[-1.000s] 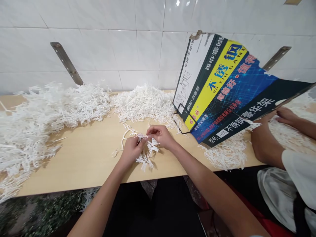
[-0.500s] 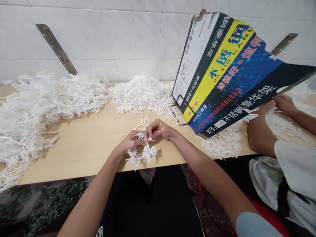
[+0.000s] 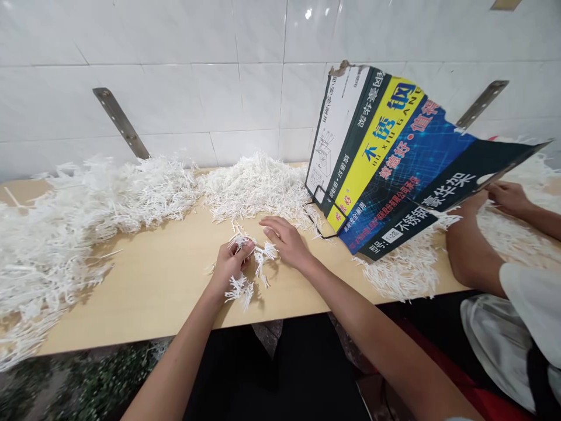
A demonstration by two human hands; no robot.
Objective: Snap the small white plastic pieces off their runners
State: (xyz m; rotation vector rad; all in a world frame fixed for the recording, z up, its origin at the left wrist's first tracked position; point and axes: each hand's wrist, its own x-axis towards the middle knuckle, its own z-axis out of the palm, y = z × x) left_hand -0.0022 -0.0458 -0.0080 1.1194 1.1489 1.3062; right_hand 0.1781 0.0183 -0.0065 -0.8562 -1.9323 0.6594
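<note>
The right hand (image 3: 286,241) has drawn away from the left hand (image 3: 228,266), its fingers loosely parted around nothing visible, leaving the white sprig (image 3: 240,287) pinched by the left alone over the tabletop (image 3: 151,280).

White sprig (image 3: 265,253) partly behind left fingers (image 3: 243,252), co-worker's sleeve (image 3: 532,304) cropped right
</note>
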